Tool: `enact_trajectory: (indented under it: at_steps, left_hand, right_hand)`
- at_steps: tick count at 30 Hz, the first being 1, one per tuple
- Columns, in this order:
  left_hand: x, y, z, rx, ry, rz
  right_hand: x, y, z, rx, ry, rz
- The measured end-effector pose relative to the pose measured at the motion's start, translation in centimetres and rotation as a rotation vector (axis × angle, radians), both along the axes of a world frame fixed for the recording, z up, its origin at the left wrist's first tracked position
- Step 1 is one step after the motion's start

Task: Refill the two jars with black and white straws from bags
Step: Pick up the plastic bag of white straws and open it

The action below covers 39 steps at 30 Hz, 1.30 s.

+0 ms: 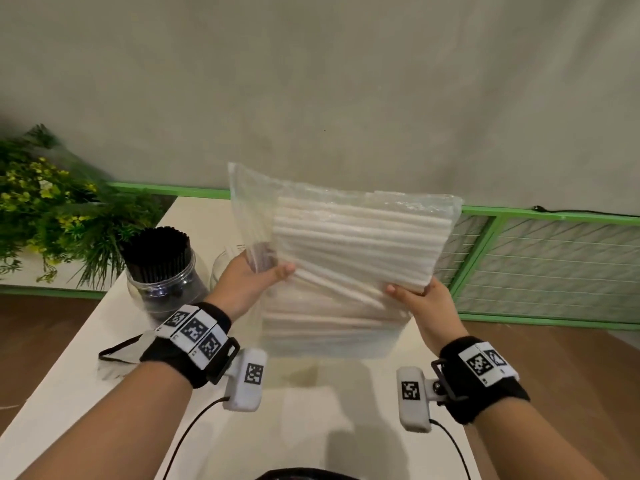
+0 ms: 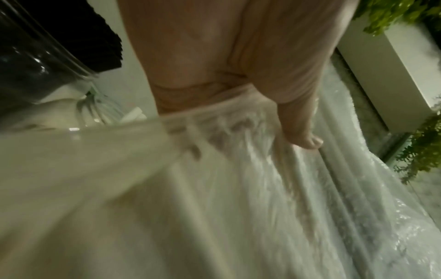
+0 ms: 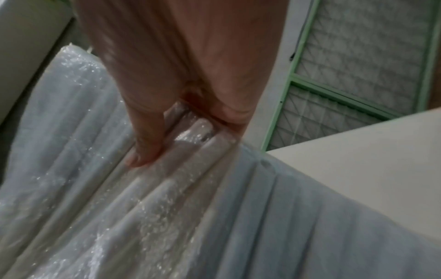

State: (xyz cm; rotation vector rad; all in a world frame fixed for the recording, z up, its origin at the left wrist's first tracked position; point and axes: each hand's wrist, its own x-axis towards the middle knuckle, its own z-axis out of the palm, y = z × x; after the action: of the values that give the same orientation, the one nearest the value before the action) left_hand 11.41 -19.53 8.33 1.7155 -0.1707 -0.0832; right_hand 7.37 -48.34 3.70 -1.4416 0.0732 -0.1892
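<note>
A clear plastic bag of white straws (image 1: 349,251) is held up above the white table (image 1: 69,375). My left hand (image 1: 254,277) grips the bag's left side, thumb on the front; the left wrist view shows my left hand (image 2: 298,136) on the crinkled plastic bag (image 2: 262,188). My right hand (image 1: 414,294) grips the bag's right side, and in the right wrist view my right hand (image 3: 152,149) lies with its thumb across the straws (image 3: 167,188). A clear jar full of black straws (image 1: 157,263) stands at the left. A second clear jar (image 1: 221,265) peeks out behind my left hand, mostly hidden.
Green plants with yellow flowers (image 1: 52,209) stand at the far left. A green-framed mesh panel (image 1: 540,265) runs behind the table on the right. A flat empty plastic bag (image 1: 117,351) lies on the table near my left wrist.
</note>
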Motion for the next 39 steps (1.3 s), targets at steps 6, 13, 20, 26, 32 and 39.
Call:
enact_trajectory:
  at_steps: [6,13,20,26,32,39]
  left_hand:
    - [-0.2,0.7,-0.2,0.01,-0.027,0.016]
    - [-0.9,0.8,0.7,-0.07,-0.029,-0.015]
    - [-1.4,-0.2,1.3,-0.049,-0.007,0.008]
    - [-0.9,0.2,0.2,0.067,0.02,0.047]
    - [-0.9,0.6,-0.4,0.032,0.027,-0.015]
    - [-1.0,0.6,1.0,-0.103,-0.016,0.128]
  right_hand:
    - [0.1,0.4,1.8,-0.001,-0.074,0.058]
    - [0.4,1.2,2.3,0.023,-0.078,0.036]
    - [0.1,1.3,3.1,0.055,-0.09,0.033]
    - [-0.4,1.3,4.3,0.0,-0.104,0.014]
    - [0.0,1.2,4.4,0.018,-0.144,-0.087]
    - [0.8,0.6,5.4,-0.099,-0.233,-0.15]
